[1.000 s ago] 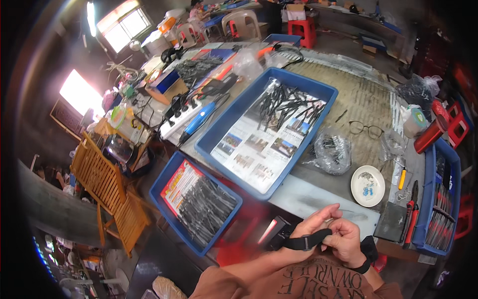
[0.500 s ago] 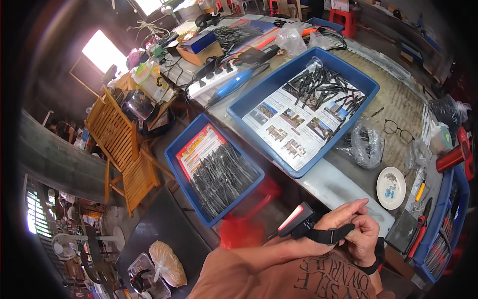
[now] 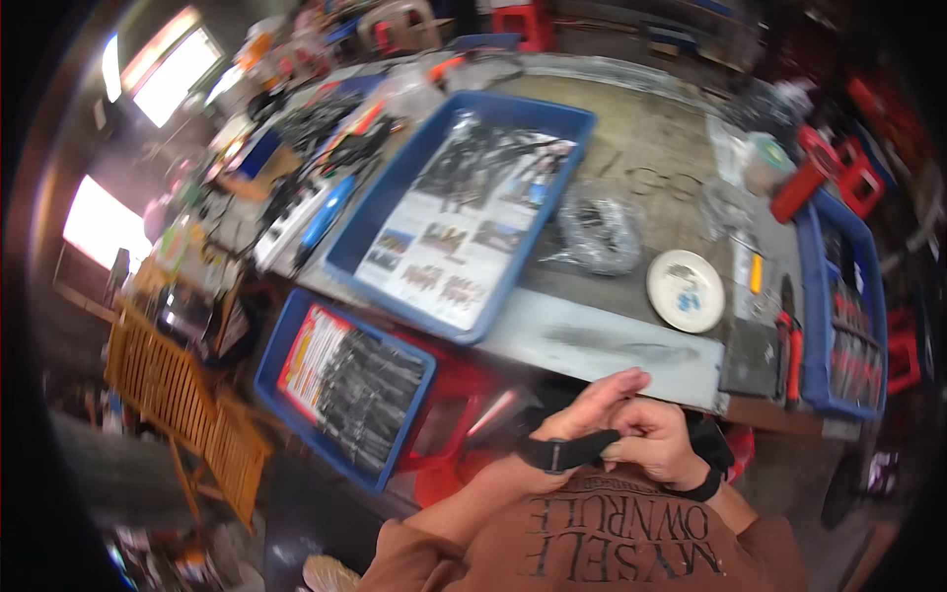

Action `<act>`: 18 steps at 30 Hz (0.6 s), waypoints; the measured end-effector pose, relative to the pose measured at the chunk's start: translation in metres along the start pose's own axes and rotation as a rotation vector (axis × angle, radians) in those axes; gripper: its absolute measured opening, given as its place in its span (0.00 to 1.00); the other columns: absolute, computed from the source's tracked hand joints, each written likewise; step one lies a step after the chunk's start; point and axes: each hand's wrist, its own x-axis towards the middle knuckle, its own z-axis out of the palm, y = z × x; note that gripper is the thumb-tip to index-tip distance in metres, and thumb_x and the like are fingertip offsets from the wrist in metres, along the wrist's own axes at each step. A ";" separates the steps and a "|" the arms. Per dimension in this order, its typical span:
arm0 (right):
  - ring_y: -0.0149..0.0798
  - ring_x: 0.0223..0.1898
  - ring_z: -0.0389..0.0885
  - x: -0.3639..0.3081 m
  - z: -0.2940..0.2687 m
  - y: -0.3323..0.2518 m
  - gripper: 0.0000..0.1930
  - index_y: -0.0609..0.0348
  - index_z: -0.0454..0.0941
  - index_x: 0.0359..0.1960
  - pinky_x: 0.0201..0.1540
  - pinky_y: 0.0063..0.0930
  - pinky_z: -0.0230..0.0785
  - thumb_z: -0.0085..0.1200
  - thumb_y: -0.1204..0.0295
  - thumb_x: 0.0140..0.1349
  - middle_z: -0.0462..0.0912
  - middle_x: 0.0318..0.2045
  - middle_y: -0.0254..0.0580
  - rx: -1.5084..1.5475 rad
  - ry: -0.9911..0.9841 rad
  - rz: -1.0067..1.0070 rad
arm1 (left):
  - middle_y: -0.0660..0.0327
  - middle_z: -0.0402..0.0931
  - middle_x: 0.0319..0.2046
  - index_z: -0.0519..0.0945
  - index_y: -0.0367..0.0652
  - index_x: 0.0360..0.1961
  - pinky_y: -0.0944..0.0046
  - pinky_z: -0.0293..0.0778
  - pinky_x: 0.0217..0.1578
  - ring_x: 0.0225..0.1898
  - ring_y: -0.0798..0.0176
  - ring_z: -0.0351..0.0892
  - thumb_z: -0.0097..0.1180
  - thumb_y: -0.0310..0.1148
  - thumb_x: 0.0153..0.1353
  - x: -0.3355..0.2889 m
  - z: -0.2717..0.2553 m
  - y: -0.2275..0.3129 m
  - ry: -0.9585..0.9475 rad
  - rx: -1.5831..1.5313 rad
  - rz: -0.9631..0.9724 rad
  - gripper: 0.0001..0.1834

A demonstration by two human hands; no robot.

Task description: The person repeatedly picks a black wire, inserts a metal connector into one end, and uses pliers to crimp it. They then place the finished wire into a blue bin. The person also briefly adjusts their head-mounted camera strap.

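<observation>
My left hand is held out in front of my chest, fingers stretched and its palm facing my other hand. Round its wrist goes a black strap. My right hand is closed, pinching the loose end of that strap between thumb and fingers. A black band circles my right wrist. Both hands are just off the near edge of the worktable, above my brown shirt.
A large blue tray holds newspaper and black strips. Below it, a smaller blue tray holds more strips. Rightward are a plastic bag, a white plate, red-handled pliers and a blue bin. A wooden chair stands left.
My view has swung to the right, so table and trays sit further left and are blurred. My right hand still grips the strap; my left fingers stay stretched.
</observation>
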 end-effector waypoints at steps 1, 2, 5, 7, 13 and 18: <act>0.26 0.23 0.76 -0.002 0.001 -0.001 0.06 0.63 0.74 0.30 0.23 0.18 0.66 0.58 0.80 0.52 0.78 0.22 0.37 -0.044 0.014 -0.014 | 0.55 0.55 0.60 0.55 0.37 0.62 0.68 0.65 0.49 0.54 0.63 0.63 0.48 0.27 0.60 -0.005 0.003 0.000 0.050 0.060 0.029 0.29; 0.25 0.23 0.75 -0.006 0.003 -0.001 0.06 0.62 0.74 0.31 0.24 0.18 0.66 0.57 0.79 0.52 0.77 0.23 0.35 0.084 0.057 0.080 | 0.55 0.58 0.58 0.57 0.36 0.61 0.67 0.65 0.50 0.53 0.63 0.64 0.48 0.26 0.59 -0.007 0.006 -0.001 0.126 0.139 -0.012 0.28; 0.23 0.24 0.73 -0.005 0.011 -0.001 0.05 0.62 0.74 0.31 0.27 0.17 0.66 0.56 0.75 0.55 0.76 0.24 0.32 0.117 0.079 0.129 | 0.48 0.63 0.55 0.61 0.36 0.58 0.58 0.65 0.54 0.56 0.54 0.64 0.53 0.26 0.56 -0.008 0.014 -0.005 0.211 0.262 0.104 0.28; 0.21 0.24 0.70 -0.016 0.013 -0.003 0.05 0.60 0.74 0.31 0.26 0.15 0.63 0.54 0.73 0.56 0.74 0.24 0.28 0.169 0.033 -0.008 | 0.48 0.65 0.53 0.59 0.38 0.59 0.55 0.61 0.56 0.56 0.52 0.64 0.59 0.28 0.51 -0.008 0.015 -0.006 0.254 -0.162 0.000 0.34; 0.22 0.17 0.69 -0.018 0.016 0.009 0.06 0.60 0.71 0.25 0.18 0.15 0.62 0.56 0.74 0.53 0.73 0.20 0.30 0.166 0.152 -0.062 | 0.52 0.64 0.54 0.59 0.45 0.61 0.50 0.58 0.58 0.59 0.50 0.59 0.63 0.27 0.47 0.010 0.005 -0.018 -0.099 -0.128 0.127 0.39; 0.22 0.15 0.70 -0.016 0.012 0.019 0.07 0.60 0.68 0.22 0.16 0.15 0.62 0.55 0.78 0.51 0.72 0.17 0.31 0.109 0.224 -0.174 | 0.51 0.64 0.55 0.60 0.45 0.61 0.51 0.59 0.58 0.59 0.51 0.60 0.61 0.25 0.47 0.022 -0.005 -0.024 -0.145 -0.112 0.053 0.38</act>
